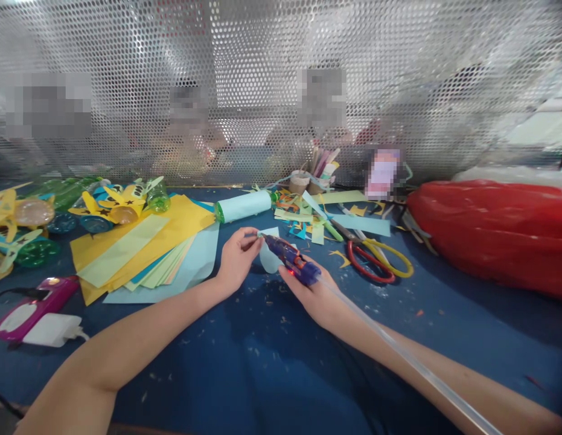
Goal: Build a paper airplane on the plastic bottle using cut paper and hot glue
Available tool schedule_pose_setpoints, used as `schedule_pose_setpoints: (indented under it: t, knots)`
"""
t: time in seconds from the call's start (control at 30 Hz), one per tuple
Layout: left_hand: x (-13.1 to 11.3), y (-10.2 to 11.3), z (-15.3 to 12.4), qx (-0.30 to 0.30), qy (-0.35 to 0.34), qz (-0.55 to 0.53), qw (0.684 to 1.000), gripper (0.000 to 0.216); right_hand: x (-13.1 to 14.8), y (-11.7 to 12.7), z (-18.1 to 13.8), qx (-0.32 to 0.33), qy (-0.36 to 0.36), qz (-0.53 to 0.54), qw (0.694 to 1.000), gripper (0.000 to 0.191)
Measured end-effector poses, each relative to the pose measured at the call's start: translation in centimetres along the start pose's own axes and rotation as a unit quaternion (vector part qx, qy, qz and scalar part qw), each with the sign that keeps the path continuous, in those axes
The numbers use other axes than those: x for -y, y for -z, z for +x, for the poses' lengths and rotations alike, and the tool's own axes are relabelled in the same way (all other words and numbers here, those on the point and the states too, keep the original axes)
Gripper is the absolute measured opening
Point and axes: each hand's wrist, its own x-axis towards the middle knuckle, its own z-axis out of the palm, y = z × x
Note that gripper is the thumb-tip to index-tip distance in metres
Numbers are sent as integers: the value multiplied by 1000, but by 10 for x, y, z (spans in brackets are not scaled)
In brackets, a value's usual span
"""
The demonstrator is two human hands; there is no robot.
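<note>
Over the worktop (208, 368), well short of its far edge, the right hand (319, 296) grips a blue glue gun (292, 258), its nozzle at light-blue paper (268, 260) pinched by the left hand (238, 260). A paper-wrapped bottle (244, 206) lies nearer that edge.
</note>
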Motion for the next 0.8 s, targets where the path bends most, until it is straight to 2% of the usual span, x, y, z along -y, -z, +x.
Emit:
schedule_pose_setpoints:
  t: [0.23,0.8]
  knots:
    - [-1,0,-1,3,-7,-10,1000,23,0,0,1,-4,3,-2,1000,25]
    - [4,2,1,-19,-10,-4,1000,22,-8,4,6,-36,-4,-82,996,32]
